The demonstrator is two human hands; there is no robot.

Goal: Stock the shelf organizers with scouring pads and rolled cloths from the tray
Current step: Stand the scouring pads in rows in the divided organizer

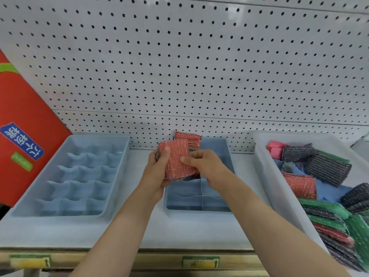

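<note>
A red scouring pad (176, 158) w/ silver flecks was held up over the middle organizer (217, 207), both hands on it: left hand (157, 172) wrapped round its left edge and underside, thumb across the face; right hand (201, 162) pinching the right edge btwn thumb and fingers. Something dark and speckled peeked out behind the left fingers, maybe a 2nd pad; couldn't tell.

Behind it, at the organizer's far-left compartment, more red pads (188, 137) already stood on edge, poking above the rim. Exact count unclear. The near compartments of that organizer showed only bare blue bottoms. The left organizer (24, 206), the many-celled one, held nothing in any visible cell.

To the right, the white tray (265, 176) was still well loaded: red, black and green pads, a pink rolled cloth (274, 148) at the far end, blue cloth (329, 191) in the middle.

Judgement: early stage. Only one spot in one organizer started, no cloths moved at all as far as visible, most of the stock still in the tray. Pad in hand probably headed next to the standing ones. Left: nearly everything, incl. all of the left organizer.

Around this: grey shelf (129, 232), white pegboard (179, 66) behind, red carton (22, 116) leaning at far left.
</note>
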